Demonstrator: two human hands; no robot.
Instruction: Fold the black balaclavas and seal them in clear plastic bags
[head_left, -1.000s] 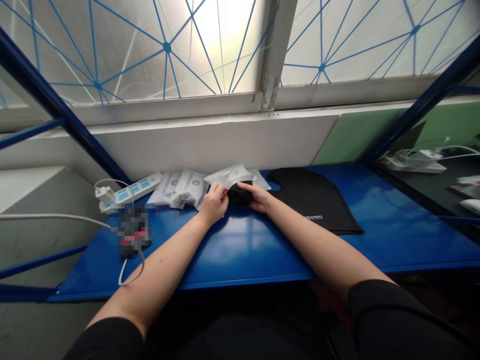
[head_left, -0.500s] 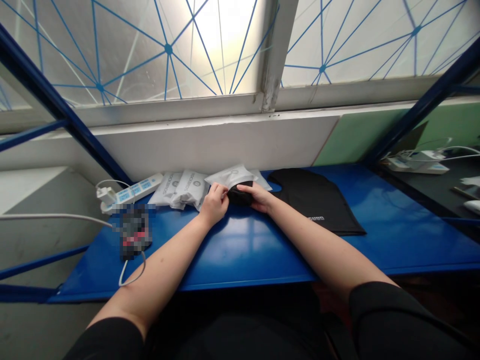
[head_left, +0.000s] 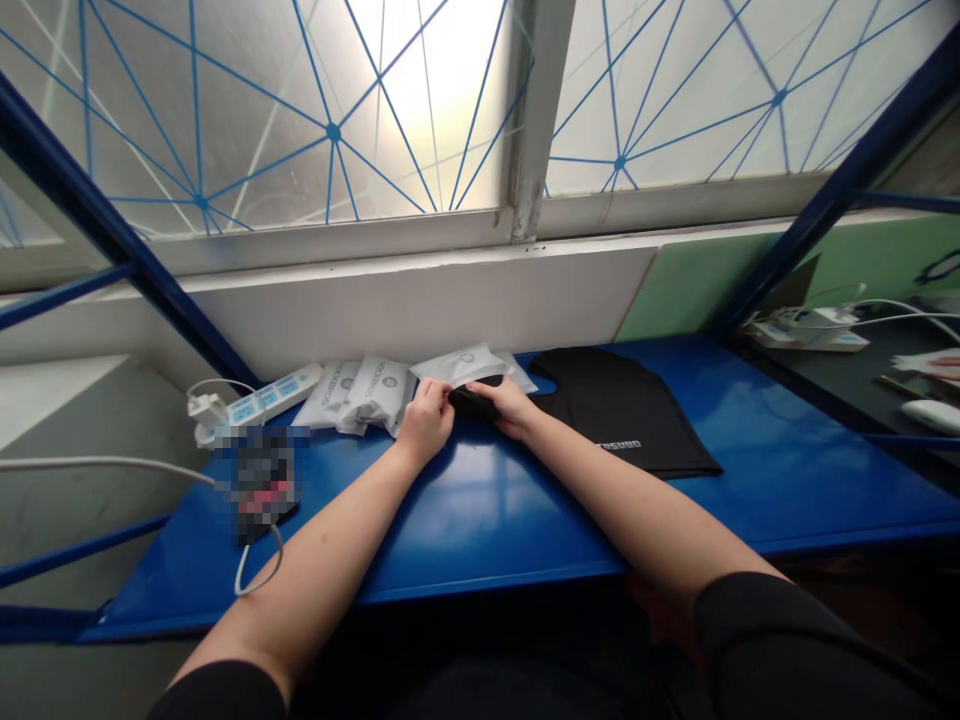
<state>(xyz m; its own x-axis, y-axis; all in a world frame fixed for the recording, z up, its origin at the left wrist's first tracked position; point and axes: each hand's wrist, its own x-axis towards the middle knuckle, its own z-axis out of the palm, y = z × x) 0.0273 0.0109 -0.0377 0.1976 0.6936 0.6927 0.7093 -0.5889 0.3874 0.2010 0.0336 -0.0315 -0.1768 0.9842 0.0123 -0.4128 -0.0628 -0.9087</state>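
My left hand (head_left: 426,420) is closed, its thumb and fingers pinching the edge of a frosted plastic bag (head_left: 456,368) at the bag's open mouth. My right hand (head_left: 513,408) grips a folded black cloth (head_left: 474,404), thumb on top and fingers mostly hidden. The cloth lies at the mouth, with the bag's upper layer over its far part. How deep it sits inside is hidden. Right of my hand, a flat black cloth hood (head_left: 622,405) with a rounded top, a notch and pale lettering lies on the blue table (head_left: 495,530).
Filled frosted bags (head_left: 379,392) with printed lettering lie left of my hands. A white power strip (head_left: 274,395) and a blurred-out device (head_left: 264,485) with a cable are farther left. Blue frame posts (head_left: 810,215) flank the table; a wall and window stand behind.
The camera view has tilted, so the table sits slightly lower. My right hand has shifted a little over the black cloth, which looks flatter. Both hands keep their hold.
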